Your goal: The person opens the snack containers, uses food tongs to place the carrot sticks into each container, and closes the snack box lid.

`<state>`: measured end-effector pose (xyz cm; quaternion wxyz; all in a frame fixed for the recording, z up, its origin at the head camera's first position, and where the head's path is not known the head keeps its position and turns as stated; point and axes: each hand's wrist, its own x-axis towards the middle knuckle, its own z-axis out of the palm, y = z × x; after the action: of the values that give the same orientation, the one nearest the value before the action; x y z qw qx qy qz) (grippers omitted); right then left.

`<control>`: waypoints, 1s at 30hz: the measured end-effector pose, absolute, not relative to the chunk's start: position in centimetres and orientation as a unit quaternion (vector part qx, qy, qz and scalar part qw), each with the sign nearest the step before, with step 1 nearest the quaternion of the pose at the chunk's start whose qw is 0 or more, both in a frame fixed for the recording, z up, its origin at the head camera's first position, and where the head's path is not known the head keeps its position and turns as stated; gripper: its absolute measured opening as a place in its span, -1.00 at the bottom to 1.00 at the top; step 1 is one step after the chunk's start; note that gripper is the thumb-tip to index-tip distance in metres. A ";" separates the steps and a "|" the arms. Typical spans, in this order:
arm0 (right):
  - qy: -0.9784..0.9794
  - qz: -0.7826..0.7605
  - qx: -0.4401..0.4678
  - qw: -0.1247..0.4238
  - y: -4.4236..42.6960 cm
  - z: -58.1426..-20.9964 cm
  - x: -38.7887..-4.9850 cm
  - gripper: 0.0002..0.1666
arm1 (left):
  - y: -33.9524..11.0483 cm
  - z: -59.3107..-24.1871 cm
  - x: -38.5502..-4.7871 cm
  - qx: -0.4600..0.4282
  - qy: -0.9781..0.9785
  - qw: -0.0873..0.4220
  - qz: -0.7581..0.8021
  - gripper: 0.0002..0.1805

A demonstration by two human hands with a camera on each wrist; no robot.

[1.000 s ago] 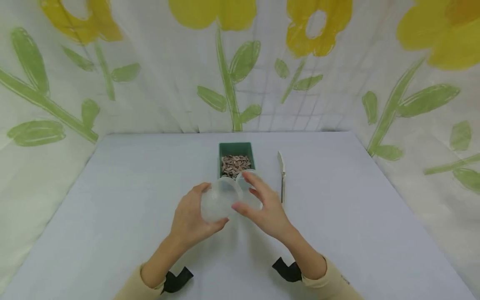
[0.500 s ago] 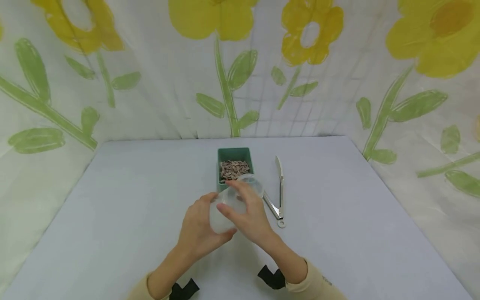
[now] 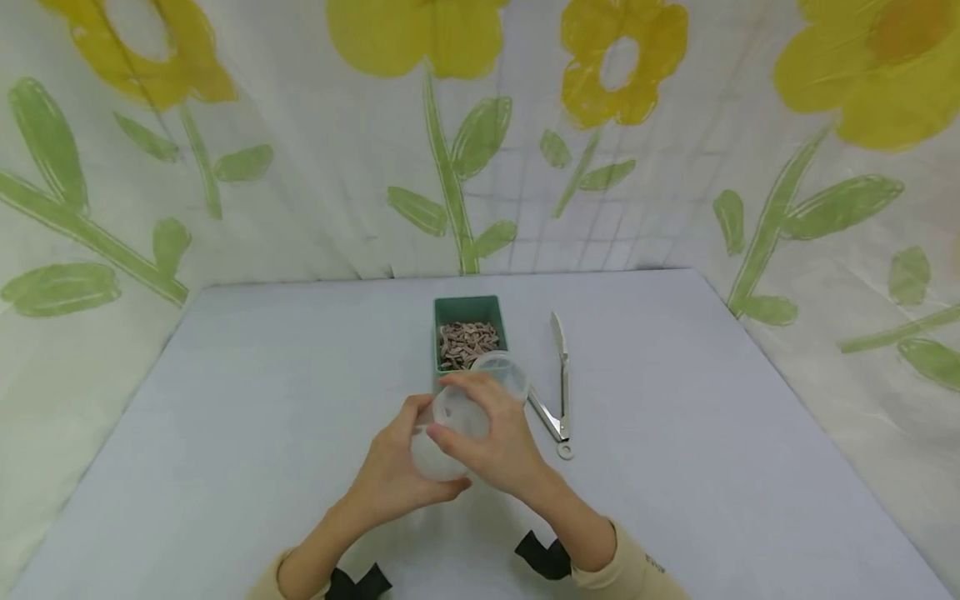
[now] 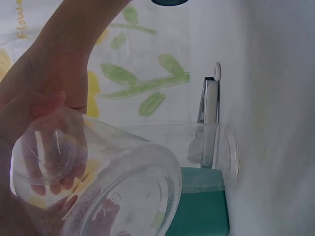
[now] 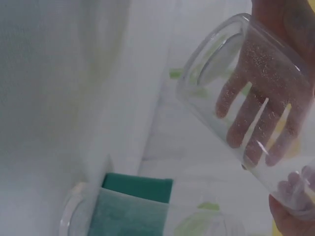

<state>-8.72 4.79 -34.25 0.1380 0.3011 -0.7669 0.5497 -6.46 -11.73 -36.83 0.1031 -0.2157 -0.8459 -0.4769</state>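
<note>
My right hand (image 3: 498, 442) has shifted across to the clear cup (image 3: 437, 458); 1 second ago it was over by the second cup (image 3: 510, 373), with its thumb just beside the held cup's wall. Now both my hands are on the same cup: my left hand (image 3: 390, 467) grips it round the side, and the fingers of my right hand are curled about its upper end. The cup has tilted as well, its ringed base angled down toward the tabletop (image 3: 285, 375) in the wrist views. I take this to mean the work has settled on the held cup alone, while the second cup stands untouched by the near right corner of the green box (image 3: 467, 310); I can't tell whether cup and box meet. Nor can I tell whether there is a lid under my right fingers. The cup is thin, colourless, see-through plastic, faintly scuffed, with a thick rounded edge and concentric rings at the base, so smooth that I judge it could slip if my hold loosened. The box is an opaque, matte green, straight-walled rectangle, and in it lies a loose heap of brown strips (image 3: 468, 343), short, irregular and dry-looking. To their right, the tongs (image 3: 564, 392) lie spread in a narrow V, slim shiny metal arms ending in a pale ring on the flat, smooth, pale tabletop.
</note>
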 end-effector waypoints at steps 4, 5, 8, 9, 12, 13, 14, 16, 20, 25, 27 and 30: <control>-0.766 0.541 0.316 0.143 4.9 -34.2 -8.8 -0.52 | -11.9 -36.7 -6.6 -0.235 -0.840 0.087 -0.481 -0.12; -0.766 0.539 0.318 0.143 4.9 -34.2 -8.8 -0.52 | -11.9 -36.7 -6.6 -0.238 -0.839 0.083 -0.482 -0.12; -0.767 0.537 0.322 0.143 5.0 -34.3 -8.8 -0.52 | -11.9 -36.7 -6.5 -0.242 -0.837 0.071 -0.486 -0.10; -0.767 0.536 0.324 0.142 5.1 -34.4 -8.9 -0.52 | -12.0 -36.7 -6.5 -0.244 -0.836 0.066 -0.488 -0.10; -0.765 0.535 0.331 0.138 5.1 -34.5 -9.0 -0.53 | -12.1 -36.7 -6.6 -0.248 -0.831 0.052 -0.495 -0.08; -0.765 0.535 0.333 0.137 5.1 -34.5 -9.0 -0.53 | -12.1 -36.6 -6.6 -0.249 -0.829 0.045 -0.499 -0.08; -0.764 0.534 0.335 0.135 5.2 -34.5 -9.0 -0.53 | -12.2 -36.6 -6.6 -0.250 -0.826 0.035 -0.504 -0.08; -0.764 0.532 0.341 0.133 5.3 -34.6 -9.1 -0.52 | -12.4 -36.6 -6.7 -0.253 -0.821 0.020 -0.512 -0.08; -0.764 0.525 0.351 0.132 5.5 -34.7 -9.1 -0.51 | -12.7 -36.6 -6.9 -0.263 -0.812 -0.008 -0.521 -0.12; -0.764 0.524 0.353 0.130 5.6 -34.8 -9.1 -0.49 | -13.0 -36.7 -7.2 -0.275 -0.810 -0.028 -0.516 -0.12; -0.764 0.523 0.354 0.132 5.6 -34.8 -9.1 -0.49 | -13.1 -36.7 -7.2 -0.276 -0.811 -0.033 -0.515 -0.12; -0.763 0.520 0.358 0.137 5.6 -34.9 -9.2 -0.50 | -13.2 -36.8 -7.3 -0.278 -0.810 -0.039 -0.515 -0.13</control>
<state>-9.19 5.60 -34.88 0.1367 0.3584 -0.7629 0.5205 -7.32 -13.19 -36.77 -0.0385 -0.2779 -0.8099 -0.5151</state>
